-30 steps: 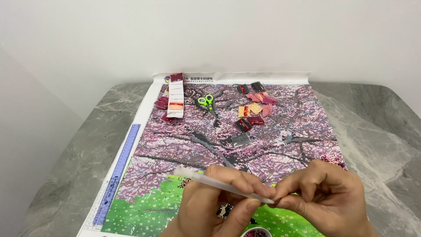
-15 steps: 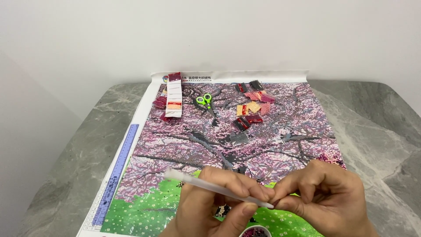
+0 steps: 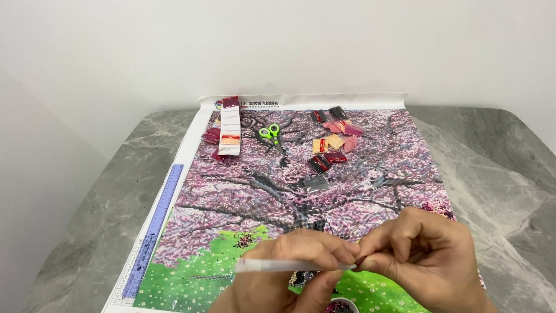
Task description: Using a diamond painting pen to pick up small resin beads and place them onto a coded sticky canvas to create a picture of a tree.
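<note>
Both hands meet low over a large diamond-painting canvas of a pink blossom tree on green grass (image 3: 324, 191), spread on a grey marble tabletop (image 3: 92, 197). The left hand (image 3: 289, 269) pinches a slim white pen-shaped tool (image 3: 289, 266), held level; the right hand (image 3: 423, 255) touches its tip. Green-handled scissors (image 3: 270, 134) and small red and pink bead packets (image 3: 333, 142) lie farther up.
</note>
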